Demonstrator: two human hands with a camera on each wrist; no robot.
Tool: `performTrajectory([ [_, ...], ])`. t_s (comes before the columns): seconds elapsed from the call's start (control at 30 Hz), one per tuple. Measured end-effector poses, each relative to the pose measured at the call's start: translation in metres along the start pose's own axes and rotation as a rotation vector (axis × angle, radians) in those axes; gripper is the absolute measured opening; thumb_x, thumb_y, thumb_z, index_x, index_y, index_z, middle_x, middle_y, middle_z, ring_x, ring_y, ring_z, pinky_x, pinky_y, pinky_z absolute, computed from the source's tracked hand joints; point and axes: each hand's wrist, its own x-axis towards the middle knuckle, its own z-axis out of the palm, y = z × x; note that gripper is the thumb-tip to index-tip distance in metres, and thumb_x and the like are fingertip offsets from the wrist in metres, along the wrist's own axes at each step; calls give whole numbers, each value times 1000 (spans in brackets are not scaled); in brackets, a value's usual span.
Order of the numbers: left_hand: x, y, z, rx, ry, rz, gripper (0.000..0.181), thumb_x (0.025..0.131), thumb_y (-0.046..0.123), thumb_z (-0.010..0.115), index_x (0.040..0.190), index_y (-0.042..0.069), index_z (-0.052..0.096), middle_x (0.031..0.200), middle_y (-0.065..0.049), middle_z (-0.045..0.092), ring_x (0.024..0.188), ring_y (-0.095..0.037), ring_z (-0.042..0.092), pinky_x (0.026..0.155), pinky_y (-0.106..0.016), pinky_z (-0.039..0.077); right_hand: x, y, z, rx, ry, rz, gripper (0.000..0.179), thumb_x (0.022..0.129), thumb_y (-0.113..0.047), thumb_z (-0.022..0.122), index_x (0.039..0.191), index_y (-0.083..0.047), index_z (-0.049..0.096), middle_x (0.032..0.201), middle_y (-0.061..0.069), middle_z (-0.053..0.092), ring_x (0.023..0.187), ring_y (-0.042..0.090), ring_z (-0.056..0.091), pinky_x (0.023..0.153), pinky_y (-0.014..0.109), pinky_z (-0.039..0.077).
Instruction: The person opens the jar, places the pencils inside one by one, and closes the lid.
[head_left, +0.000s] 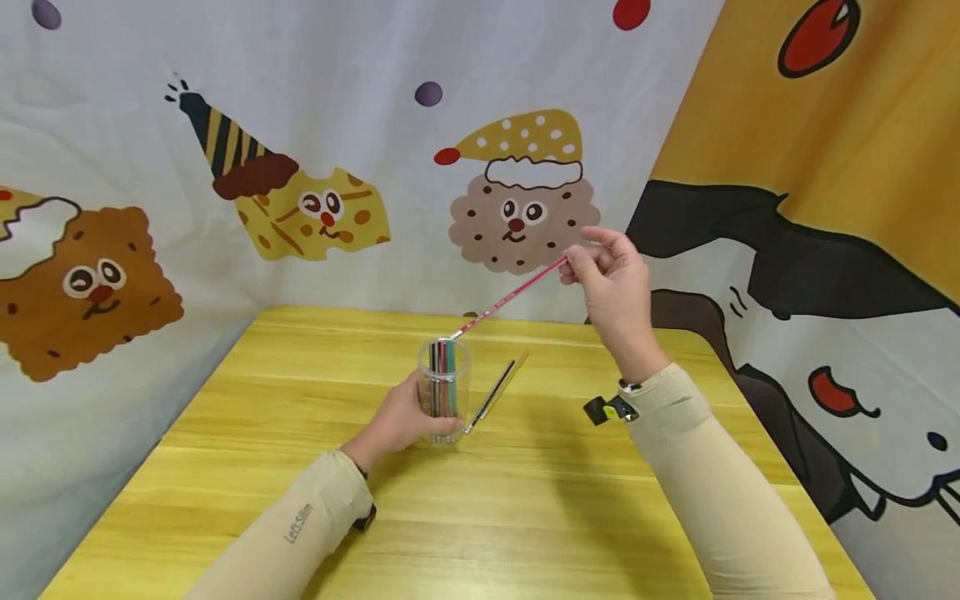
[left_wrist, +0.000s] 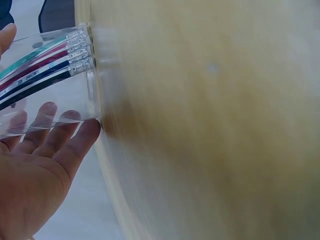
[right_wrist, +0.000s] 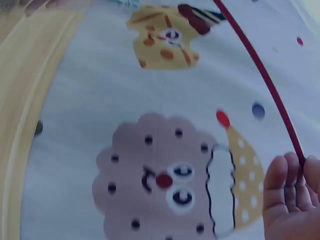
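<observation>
My left hand (head_left: pixel 405 415) grips a clear plastic cup (head_left: pixel 465 367) that stands on the table, its fingers and thumb around the wall. Inside the cup, several pencils (head_left: pixel 442 392) in green, red, blue and black lean together, their silver ferrules at the bottom, as the left wrist view shows. My right hand (head_left: pixel 617 283) is raised up and to the right of the cup. Between thumb and fingertips it pinches one end of a long red pencil (head_left: pixel 510 296). That pencil slants down to the left, its silver lower end right at the cup's rim.
Just right of the cup, a black pencil (head_left: pixel 495 390) and a yellowish pencil (head_left: pixel 512 372) lie side by side on the wooden table (head_left: pixel 480 517). Behind the table hangs a white curtain (head_left: pixel 360 83) printed with cartoon cookies and cheese. A yellow and black printed cloth (head_left: pixel 840 150) borders the right side.
</observation>
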Motion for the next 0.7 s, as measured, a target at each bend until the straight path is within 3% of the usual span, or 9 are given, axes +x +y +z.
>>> performTrajectory([
  [0.13,1,0,2,9,-9,-3,79,65,48,91,130,29,49,111,5,68,98,-14,66,89,-40,55,2,3,22,-79,-34,-54,31,95,-27,65,122,-14,59,95,13,70,81,19,68,76,25,59],
  [0.27,1,1,2,15,-11,-4,78,65,48,91,128,29,50,108,5,68,95,-14,66,87,-38,56,-2,12,40,-244,-135,-113,30,96,-29,65,122,-15,60,94,5,71,78,16,65,69,23,56],
  [0.4,1,2,0,19,-5,7,78,65,47,91,128,28,50,107,5,69,94,-13,66,87,-39,56,-14,22,64,-396,-280,-225,27,95,-25,66,119,-14,62,93,-1,73,73,13,64,63,23,53],
  [0.53,1,1,0,6,0,19,83,65,47,91,133,29,48,113,5,68,98,-14,66,89,-40,55,-30,33,86,-500,-429,-354,21,95,-23,67,112,-11,66,94,-2,74,75,9,66,66,21,54],
  [0.7,0,0,-1,-9,-6,33,84,66,45,91,136,31,46,113,5,67,97,-14,66,88,-38,55,-47,43,98,-616,-499,-433,10,94,-26,68,97,-16,70,89,-6,71,74,4,62,65,19,53],
])
